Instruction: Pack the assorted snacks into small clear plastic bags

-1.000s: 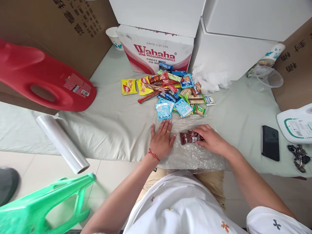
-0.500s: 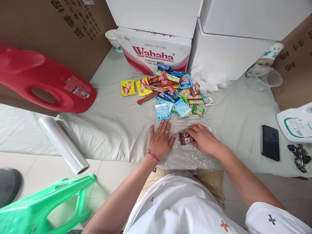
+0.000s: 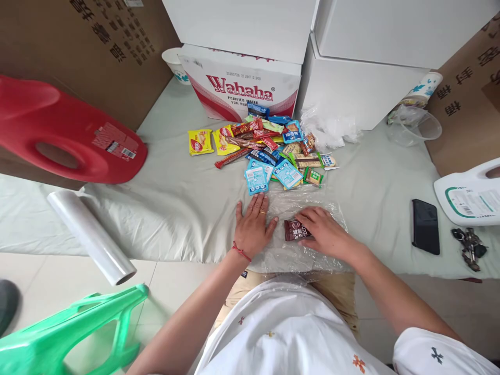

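Observation:
My left hand (image 3: pixel 252 226), with a red string bracelet and a ring, lies flat with its fingers spread at the left edge of a clear plastic film (image 3: pixel 273 258). My right hand (image 3: pixel 326 232) grips the right end of a small dark brown snack packet (image 3: pixel 291 229) lying on that film. Its fingers are at the packet's far edge and its thumb at the near edge; part of the packet is hidden beneath them. Just beyond my hands is a pile of wrapped snacks, with light blue packets (image 3: pixel 288 174) nearest and yellow packets (image 3: pixel 200 142) at its left.
A Wahaha carton (image 3: pixel 242 86) stands behind the snacks, beside white boxes (image 3: pixel 355 88). Crumpled clear plastic (image 3: pixel 328 125) lies near them. At right are a phone (image 3: pixel 425 226), keys (image 3: pixel 471 247) and a white jug (image 3: pixel 469 195). Leftward are a red jug (image 3: pixel 78 135), a film roll (image 3: pixel 91 237) and a green stool (image 3: pixel 78 333).
The brown packet has shifted slightly toward me under my right hand, whose thumb now shows at its near edge. My left hand stays flat. The whole view has shifted a little.

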A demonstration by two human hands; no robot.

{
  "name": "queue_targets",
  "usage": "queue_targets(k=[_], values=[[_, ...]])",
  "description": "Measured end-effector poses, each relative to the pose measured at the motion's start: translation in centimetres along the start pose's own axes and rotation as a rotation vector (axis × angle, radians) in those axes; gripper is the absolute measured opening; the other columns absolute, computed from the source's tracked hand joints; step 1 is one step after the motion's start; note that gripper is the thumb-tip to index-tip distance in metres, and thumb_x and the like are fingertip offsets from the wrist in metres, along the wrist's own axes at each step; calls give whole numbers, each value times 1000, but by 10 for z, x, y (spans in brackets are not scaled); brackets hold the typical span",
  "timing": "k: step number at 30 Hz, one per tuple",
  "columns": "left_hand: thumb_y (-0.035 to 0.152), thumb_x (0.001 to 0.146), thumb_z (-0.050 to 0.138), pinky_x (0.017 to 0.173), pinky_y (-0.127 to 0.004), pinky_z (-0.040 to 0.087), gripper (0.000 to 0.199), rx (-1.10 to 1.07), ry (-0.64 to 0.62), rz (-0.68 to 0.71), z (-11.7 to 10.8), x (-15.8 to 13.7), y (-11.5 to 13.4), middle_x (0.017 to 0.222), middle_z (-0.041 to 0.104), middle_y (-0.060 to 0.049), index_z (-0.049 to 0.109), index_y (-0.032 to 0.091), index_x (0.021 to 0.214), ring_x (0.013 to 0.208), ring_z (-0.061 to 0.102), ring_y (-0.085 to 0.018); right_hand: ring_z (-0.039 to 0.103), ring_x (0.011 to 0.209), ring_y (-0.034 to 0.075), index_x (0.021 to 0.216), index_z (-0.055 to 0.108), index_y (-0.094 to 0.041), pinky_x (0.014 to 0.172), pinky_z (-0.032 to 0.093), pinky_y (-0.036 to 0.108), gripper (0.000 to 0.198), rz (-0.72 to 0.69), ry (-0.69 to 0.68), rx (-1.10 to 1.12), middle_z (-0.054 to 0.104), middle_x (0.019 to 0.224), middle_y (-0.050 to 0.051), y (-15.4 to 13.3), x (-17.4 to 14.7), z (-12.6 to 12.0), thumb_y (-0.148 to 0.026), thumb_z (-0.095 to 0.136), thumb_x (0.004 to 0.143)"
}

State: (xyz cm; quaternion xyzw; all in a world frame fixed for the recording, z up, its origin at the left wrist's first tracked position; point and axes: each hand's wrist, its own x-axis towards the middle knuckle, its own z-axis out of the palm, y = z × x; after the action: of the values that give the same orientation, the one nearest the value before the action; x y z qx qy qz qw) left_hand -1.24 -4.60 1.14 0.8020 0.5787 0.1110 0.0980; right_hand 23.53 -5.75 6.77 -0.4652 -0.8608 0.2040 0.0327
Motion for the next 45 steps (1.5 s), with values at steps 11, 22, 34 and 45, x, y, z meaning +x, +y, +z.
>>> queue_targets(k=[11, 22, 34, 45], values=[[33, 103, 39, 109, -47, 36, 49, -13, 209, 43, -20, 28, 4, 149, 60, -12, 56, 19, 146, 136, 51, -31, 64, 111, 34, 148, 50, -18, 86, 55, 41, 56, 421, 225, -75, 60, 135, 16, 58, 58, -19, -34, 54, 95], [32, 92, 50, 99, -50, 36, 70, 32, 71, 13, -12, 62, -11, 133, 66, -18, 38, 9, 157, 125, 51, -37, 69, 101, 31, 141, 57, -26, 78, 51, 38, 46, 466, 81, -171, 74, 120, 9, 56, 61, -31, -26, 52, 95], [46, 88, 59, 93, -54, 34, 37, -29, -106, 41, -27, 80, -22, 99, 71, -15, 73, 17, 107, 112, 52, -38, 61, 88, 22, 94, 73, -20, 73, 45, 31, 12, 300, 194, 30, 62, 109, 10, 75, 76, -17, -23, 64, 87], [4, 76, 50, 76, -33, 41, 16, -405, -34, 410, -62, 56, -33, 73, 59, 0, 55, 20, 79, 75, 55, -18, 59, 71, 14, 88, 63, -22, 66, 38, 26, 3, 96, 190, 143, 71, 92, -1, 66, 22, -51, -23, 63, 91]])
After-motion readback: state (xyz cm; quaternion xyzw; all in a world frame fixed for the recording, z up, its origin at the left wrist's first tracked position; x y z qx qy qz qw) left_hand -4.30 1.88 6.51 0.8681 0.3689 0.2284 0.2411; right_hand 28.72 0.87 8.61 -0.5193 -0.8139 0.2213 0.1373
